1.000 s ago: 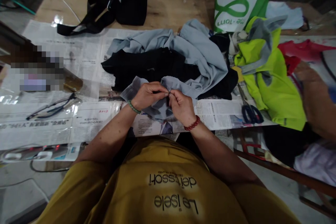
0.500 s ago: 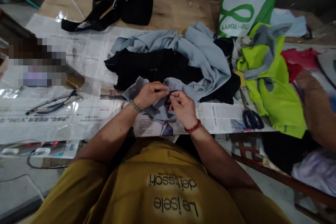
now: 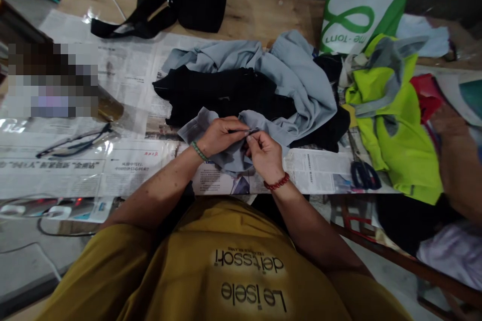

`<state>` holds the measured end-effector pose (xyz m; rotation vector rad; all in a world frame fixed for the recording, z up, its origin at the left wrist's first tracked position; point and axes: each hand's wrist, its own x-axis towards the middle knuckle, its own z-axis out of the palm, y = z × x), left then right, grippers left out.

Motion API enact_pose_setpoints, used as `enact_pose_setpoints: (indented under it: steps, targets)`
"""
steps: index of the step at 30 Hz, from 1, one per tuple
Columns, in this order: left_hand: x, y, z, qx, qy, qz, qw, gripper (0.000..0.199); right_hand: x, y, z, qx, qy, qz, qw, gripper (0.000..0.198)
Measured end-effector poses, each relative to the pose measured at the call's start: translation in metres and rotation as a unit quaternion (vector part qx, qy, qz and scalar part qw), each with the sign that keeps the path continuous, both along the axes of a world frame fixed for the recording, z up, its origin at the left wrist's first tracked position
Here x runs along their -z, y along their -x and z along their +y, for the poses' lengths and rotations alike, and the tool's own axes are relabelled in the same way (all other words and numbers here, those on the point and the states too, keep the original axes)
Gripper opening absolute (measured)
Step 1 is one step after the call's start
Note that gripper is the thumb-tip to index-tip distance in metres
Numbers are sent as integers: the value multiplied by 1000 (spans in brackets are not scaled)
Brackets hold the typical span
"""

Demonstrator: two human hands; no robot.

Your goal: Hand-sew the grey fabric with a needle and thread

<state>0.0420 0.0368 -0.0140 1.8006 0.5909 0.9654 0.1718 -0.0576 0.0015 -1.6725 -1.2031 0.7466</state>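
Grey cloth lay bunched beneath my hands on the papered tabletop; my left fingers and right fingers pinched tight together around a small dark thing, presumably steadying it.

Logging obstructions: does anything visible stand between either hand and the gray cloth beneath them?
Nothing visible does: the left hand and right hand meet over the gray cloth. The scissors lie off to the right, apart from both.
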Motion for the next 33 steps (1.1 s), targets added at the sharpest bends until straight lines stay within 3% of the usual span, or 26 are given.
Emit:
enact_pose_setpoints:
  steps: [5,8,13,16,19,24,33]
  targets:
    - [2,-1,1,-1,29,-3,1000,18,-1,0,-1,-16,-9,49,999,26]
    - [4,0,4,-5,63,-9,998,19,-8,-8,-8,-24,-28,-20,999,25]
    - [5,-1,6,9,81,-27,996,18,-30,-32,-3,86,-160,-152,972,18]
    - [5,-1,5,20,80,-37,996,16,-35,-40,13,35,-138,-201,969,22]
    - [4,0,4,26,81,-34,996,17,-31,-38,26,-31,-84,-182,979,25]
    - [2,0,3,25,84,-39,995,17,-28,-28,34,-65,-54,-97,992,14]
    - [-2,3,4,29,194,-39,980,23,-21,-24,49,-39,-36,62,997,23]
